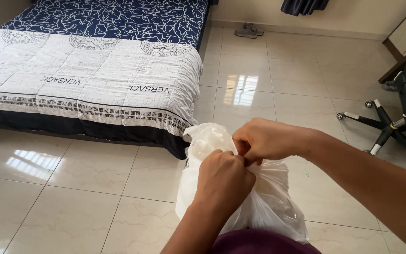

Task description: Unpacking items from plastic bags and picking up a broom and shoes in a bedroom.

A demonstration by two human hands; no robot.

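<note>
Hands are seen low in the centre of the head view, both closed on a white plastic bag (259, 207); the left hand (224, 181) is clenched on the gathered top of the bag, its fingers (229, 162) curled together around the plastic; the right hand (264, 140) is set just above it, touching it, with its fingers pinched shut on the same bunched top; the bag is held in the air above the tiled floor (95, 207), near the foot of the bed (95, 84) at the upper left; a pair of shoes (248, 31) is seen by the far wall at the top; the wheeled base of a chair (391, 127) is seen at the right edge.
</note>
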